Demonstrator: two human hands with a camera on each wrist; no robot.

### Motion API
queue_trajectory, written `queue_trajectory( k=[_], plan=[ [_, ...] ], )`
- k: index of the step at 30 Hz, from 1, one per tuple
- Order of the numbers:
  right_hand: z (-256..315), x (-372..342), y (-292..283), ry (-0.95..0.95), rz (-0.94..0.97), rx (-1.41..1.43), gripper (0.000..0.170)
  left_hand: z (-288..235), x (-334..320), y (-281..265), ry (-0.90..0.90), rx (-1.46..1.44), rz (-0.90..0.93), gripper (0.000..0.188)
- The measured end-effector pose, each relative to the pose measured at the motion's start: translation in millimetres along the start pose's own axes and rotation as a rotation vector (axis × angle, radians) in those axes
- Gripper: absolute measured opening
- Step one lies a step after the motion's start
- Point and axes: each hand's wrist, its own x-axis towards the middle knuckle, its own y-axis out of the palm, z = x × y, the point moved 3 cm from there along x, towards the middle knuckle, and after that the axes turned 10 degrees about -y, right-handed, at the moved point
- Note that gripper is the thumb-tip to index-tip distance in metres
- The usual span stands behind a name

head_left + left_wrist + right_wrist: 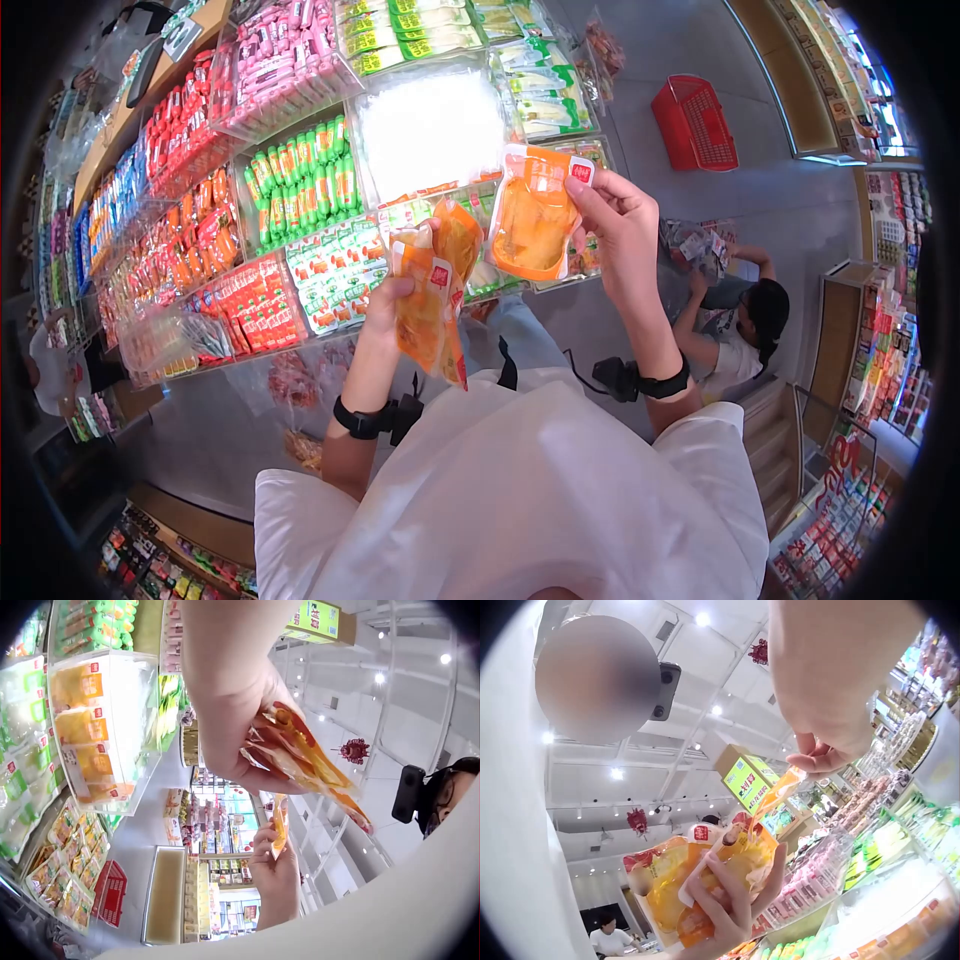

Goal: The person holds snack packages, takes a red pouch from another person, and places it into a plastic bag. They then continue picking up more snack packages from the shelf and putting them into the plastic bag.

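The left hand (383,305) grips several orange pouches (424,310), their lower ends fanned apart. In the right hand (622,225), a single orange pouch (535,215) with a red label is pinched at its upper right corner between thumb and fingers. In the left wrist view the left hand (251,742) is curled round the pouches (307,761), and the right hand (276,874) stands beyond with its pouch (280,825) edge-on. The right wrist view has the left hand's fingers (731,892) spread behind the pouches (675,889) and the right hand (821,754) above them.
Clear bins hold green packs (305,180), red packs (250,310) and pink packs (285,50). A bright bin (430,125) lies just beyond the hands. On the floor at the right stand a red basket (693,125) and, nearer, a crouching person (730,320).
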Motion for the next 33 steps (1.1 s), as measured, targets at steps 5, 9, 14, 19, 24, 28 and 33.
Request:
queue_trajectory(
  k=[5, 9, 14, 19, 24, 28, 33],
  plan=[
    [5.1, -2.5, 1.0, -0.053, 0.005, -0.041, 0.013, -1.2, -5.3, 6.0, -0.012, 0.03, 0.108, 0.076],
    [13.6, -6.3, 4.6, -0.14, 0.022, -0.051, 0.013, -2.2, -8.8, 9.7, 0.021, 0.091, 0.074, 0.075],
    [22.2, -14.0, 9.4, -0.214, 0.025, -0.08, 0.013, -5.6, -14.6, 11.6, -0.03, 0.048, 0.146, 0.077],
    [26.4, -17.2, 12.9, -0.238, 0.038, -0.064, 0.013, -8.4, -17.7, 19.7, -0.02, 0.074, 0.194, 0.076],
    [30.8, -20.0, 18.5, -0.214, 0.041, -0.034, 0.015, -11.4, -19.3, 19.4, 0.02, 0.192, 0.143, 0.075],
    [30.7, -20.0, 20.9, -0.198, 0.051, -0.008, 0.014, -12.1, -18.5, 18.7, 0.05, 0.208, 0.134, 0.076],
    [26.4, -18.6, 22.1, -0.18, 0.051, 0.018, 0.012, -12.5, -17.6, 22.4, 0.053, 0.179, 0.118, 0.074]
  ],
)
